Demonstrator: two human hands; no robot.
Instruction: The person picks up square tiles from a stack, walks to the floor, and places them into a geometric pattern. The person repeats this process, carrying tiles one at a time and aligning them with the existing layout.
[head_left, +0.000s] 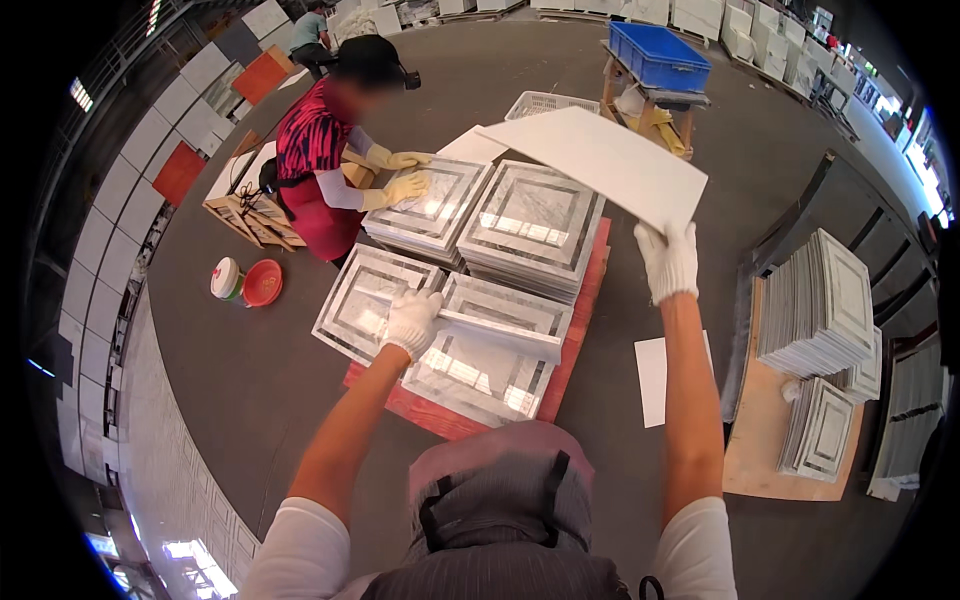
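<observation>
Glossy tile stacks (532,215), likely heavy, slick and brittle, sit before me. A broad white sheet (600,160), probably light and bendy, best held by its edges, slants over their rear; my outstretched right hand (668,262) pinches its near corner. My left hand (412,322) reaches a tile's edge, grip unclear.
</observation>
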